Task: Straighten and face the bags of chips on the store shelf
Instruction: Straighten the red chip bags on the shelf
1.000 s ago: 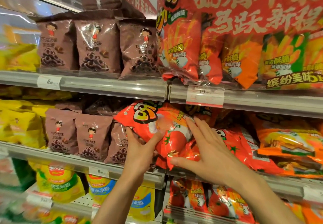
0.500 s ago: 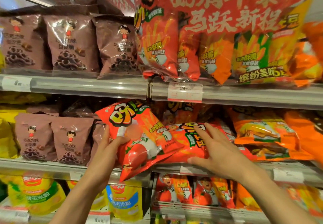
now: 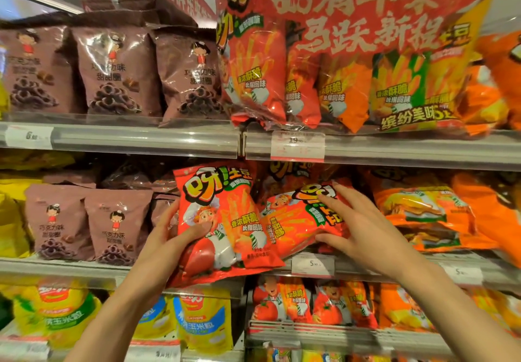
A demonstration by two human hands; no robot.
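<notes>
A red chip bag (image 3: pixel 225 215) with a cartoon chef stands nearly upright in front of the middle shelf (image 3: pixel 366 270), its face towards me. My left hand (image 3: pixel 166 246) grips its left edge, thumb across the front. Beside it a second red chip bag (image 3: pixel 298 220) lies tilted on its side on the shelf. My right hand (image 3: pixel 363 229) rests flat on that bag, fingers spread over its logo and thumb at its lower edge. More red bags sit hidden behind both.
Brown chocolate-ring bags (image 3: pixel 115 226) stand left of the red bags. Orange bags (image 3: pixel 428 215) lie stacked to the right. The upper shelf rail (image 3: pixel 141 138) holds brown bags and a big red multipack (image 3: pixel 352 51). Yellow corn bags (image 3: pixel 203 322) fill the lower shelf.
My left hand has turned the first red bag from slanted to nearly upright and pulled it forward. My right hand has slid onto the second bag's logo. The view has shifted right.
</notes>
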